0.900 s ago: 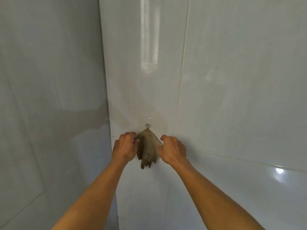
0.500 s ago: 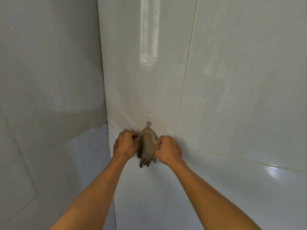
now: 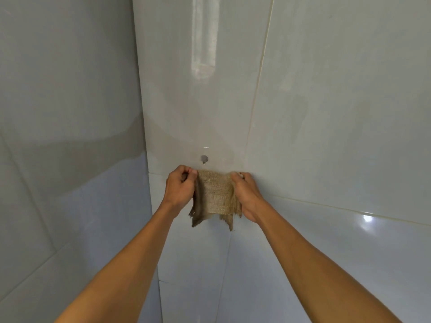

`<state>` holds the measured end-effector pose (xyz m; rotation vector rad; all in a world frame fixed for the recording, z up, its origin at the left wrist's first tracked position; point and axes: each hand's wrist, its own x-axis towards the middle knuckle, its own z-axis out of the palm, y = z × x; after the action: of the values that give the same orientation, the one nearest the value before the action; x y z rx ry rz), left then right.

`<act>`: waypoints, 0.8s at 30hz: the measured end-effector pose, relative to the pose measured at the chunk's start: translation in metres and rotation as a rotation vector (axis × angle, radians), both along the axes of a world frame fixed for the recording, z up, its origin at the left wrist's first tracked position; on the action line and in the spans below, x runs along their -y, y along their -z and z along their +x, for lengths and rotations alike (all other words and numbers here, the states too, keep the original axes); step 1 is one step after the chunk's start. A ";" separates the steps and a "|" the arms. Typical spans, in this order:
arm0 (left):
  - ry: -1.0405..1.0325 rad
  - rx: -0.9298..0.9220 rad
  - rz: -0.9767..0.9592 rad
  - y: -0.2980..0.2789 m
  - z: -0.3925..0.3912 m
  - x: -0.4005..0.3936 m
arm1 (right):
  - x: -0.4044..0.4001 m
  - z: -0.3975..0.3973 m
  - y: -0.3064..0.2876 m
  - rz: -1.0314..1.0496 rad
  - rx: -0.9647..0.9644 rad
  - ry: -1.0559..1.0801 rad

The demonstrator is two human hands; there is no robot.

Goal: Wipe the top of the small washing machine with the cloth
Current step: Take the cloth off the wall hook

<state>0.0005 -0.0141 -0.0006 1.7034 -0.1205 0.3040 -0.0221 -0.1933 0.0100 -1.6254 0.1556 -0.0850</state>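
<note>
Both hands gripped the cloth [image 3: 215, 194] just below the wall hook [image 3: 204, 158]. I saw left hand [image 3: 179, 190] and right hand [image 3: 247, 194] pinching its top corners, stretched between them.

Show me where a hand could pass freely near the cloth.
Bare wall tile lies right of and above the hook; more below the cloth, between the forearms. Crowded: left hand and right hand flank the cloth.
</note>
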 end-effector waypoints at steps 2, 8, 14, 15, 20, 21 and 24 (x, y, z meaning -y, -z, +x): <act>0.062 -0.032 -0.052 -0.003 -0.010 0.012 | 0.009 -0.012 0.006 0.134 -0.074 -0.060; 0.208 -0.076 -0.129 -0.021 -0.038 0.059 | 0.047 -0.057 0.018 0.295 -0.235 -0.259; 0.323 -0.102 -0.122 -0.046 -0.086 0.140 | 0.115 -0.113 0.022 0.283 -0.203 -0.214; 0.328 -0.101 -0.122 -0.050 -0.092 0.151 | 0.122 -0.120 0.022 0.295 -0.189 -0.221; 0.239 -0.036 -0.046 -0.056 -0.144 0.230 | 0.196 -0.178 0.020 0.490 -0.077 -0.294; 0.215 -0.036 -0.025 -0.054 -0.154 0.243 | 0.212 -0.190 0.020 0.513 -0.055 -0.328; 0.171 -0.073 0.015 -0.041 -0.183 0.278 | 0.254 -0.232 0.022 0.471 -0.046 -0.395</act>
<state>-0.1825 -0.2925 0.0399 1.7044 -0.2136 0.1131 -0.2541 -0.4474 -0.0119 -1.1622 -0.1077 0.2751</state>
